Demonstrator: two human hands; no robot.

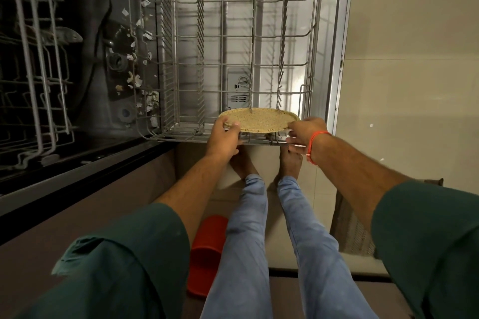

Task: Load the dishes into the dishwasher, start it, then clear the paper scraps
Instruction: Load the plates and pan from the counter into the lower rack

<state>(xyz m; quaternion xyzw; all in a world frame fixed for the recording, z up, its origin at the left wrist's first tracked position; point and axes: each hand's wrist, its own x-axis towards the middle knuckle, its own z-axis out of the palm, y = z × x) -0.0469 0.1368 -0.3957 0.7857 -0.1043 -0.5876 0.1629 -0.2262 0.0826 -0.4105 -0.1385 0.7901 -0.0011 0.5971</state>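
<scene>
A speckled tan plate point(259, 119) stands tilted among the tines at the near edge of the pulled-out lower dishwasher rack point(233, 41). My left hand point(224, 137) grips the plate's left rim, thumb on top. My right hand point(302, 133), with an orange thread round the wrist, pinches the right rim. Several white paper scraps point(137, 59) lie on the dark floor of the dishwasher tub to the left of the rack. The rack holds no other dish.
The open dishwasher door point(334, 59) lies flat under the rack. The upper rack point(33, 72) sticks out at the left. A red slipper point(206, 254) lies on the floor by my legs, and a woven mat point(350, 228) lies at the right.
</scene>
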